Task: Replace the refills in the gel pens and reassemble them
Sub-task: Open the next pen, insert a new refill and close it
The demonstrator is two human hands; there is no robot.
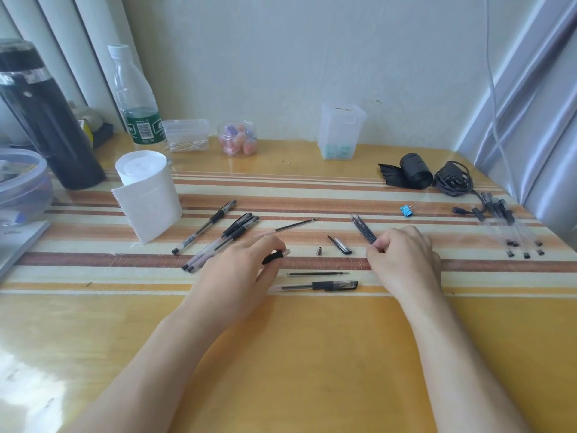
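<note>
My left hand grips an open pen barrel by its black grip, the threaded end pointing right. My right hand pinches a bundle of dark refills that fans up and left on the table. Between my hands lie a metal pen tip and a black cap. A loose refill and a capped gel pen lie near the front. Another refill lies further back. Three gel pens rest at the left.
A tissue roll, a water bottle, a black flask and small jars stand at the left and back. A blue binder clip, a black roll, a cable and clear empty pen tubes lie at the right.
</note>
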